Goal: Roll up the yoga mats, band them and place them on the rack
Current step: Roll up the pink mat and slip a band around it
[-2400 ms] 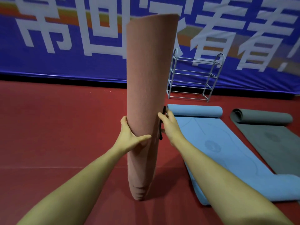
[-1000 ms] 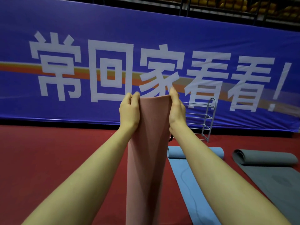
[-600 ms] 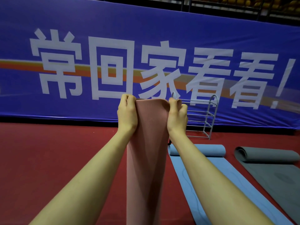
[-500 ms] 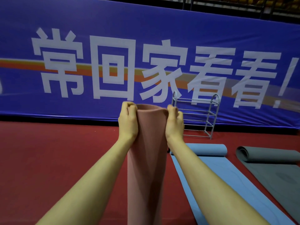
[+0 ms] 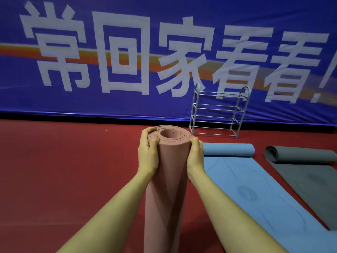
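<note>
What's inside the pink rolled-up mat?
The top of the pink mat shows spiral layers around a hollow middle. How deep the hole goes is hidden. The left hand and right hand grip its top.

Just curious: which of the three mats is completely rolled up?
The pink mat, upright between both hands; the blue mat and grey mat lie mostly unrolled.
</note>
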The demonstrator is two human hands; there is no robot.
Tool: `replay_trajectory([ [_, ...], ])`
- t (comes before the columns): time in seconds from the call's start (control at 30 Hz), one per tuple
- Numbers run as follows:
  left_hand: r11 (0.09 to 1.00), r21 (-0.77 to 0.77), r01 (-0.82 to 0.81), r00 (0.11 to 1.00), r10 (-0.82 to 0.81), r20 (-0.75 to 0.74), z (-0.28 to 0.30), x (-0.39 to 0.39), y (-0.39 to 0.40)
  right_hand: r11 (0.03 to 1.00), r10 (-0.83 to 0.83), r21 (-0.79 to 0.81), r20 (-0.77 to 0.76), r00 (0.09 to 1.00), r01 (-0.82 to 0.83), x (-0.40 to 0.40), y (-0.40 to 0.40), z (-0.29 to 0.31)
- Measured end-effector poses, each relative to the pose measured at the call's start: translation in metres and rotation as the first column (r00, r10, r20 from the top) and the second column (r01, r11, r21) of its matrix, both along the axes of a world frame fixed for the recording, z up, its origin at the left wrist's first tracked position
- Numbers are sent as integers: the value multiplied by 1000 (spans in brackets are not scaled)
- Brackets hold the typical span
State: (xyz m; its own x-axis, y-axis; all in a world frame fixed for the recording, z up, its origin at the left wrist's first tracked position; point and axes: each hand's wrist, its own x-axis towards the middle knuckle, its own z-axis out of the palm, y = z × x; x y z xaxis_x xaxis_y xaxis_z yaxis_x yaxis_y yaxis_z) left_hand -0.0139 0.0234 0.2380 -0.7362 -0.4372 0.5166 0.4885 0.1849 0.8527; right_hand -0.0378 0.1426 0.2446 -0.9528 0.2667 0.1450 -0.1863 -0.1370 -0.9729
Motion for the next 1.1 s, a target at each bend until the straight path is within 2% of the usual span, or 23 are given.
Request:
replay_trajectory([
  [0.17,1000,4,25,999,-25,22,3,6,1,999,19,41,6,1000,-19,1,5,3],
  [0.2,999,-2,36,999,-35,22,5,7,2,996,-6,85,-44,999,10,1,7,8],
  [0.27,999,-4,47,998,-47,36,7,9,2,961,-86,237,-238,967,143,0,10,20],
  [0.33,998,-8,59,996,-59,63,10,11,0,870,-122,373,-474,872,324,-1,12,32],
  [0.4,994,-39,98,993,-96,71,14,13,-4,790,-21,482,-597,802,380,-1,6,45],
  [0.53,974,-122,192,980,-183,80,23,14,-12,670,202,645,-634,746,367,-1,-9,53],
  [0.63,958,-187,216,976,-205,73,31,17,-17,583,268,655,-713,648,480,-1,-8,48],
  [0.77,930,-307,202,979,-187,79,31,19,-19,589,297,641,-738,606,492,3,-9,49],
  [0.87,939,-324,115,992,-93,84,26,22,-17,587,265,601,-776,573,542,10,-5,46],
  [0.97,940,-341,28,996,3,89,26,24,-10,506,216,550,-827,519,665,16,0,37],
  [1.03,943,-333,-5,994,42,105,26,25,-3,478,131,541,-823,553,692,17,1,26],
  [1.1,942,-335,-3,984,63,169,26,26,2,515,24,548,-778,628,659,20,1,15],
])
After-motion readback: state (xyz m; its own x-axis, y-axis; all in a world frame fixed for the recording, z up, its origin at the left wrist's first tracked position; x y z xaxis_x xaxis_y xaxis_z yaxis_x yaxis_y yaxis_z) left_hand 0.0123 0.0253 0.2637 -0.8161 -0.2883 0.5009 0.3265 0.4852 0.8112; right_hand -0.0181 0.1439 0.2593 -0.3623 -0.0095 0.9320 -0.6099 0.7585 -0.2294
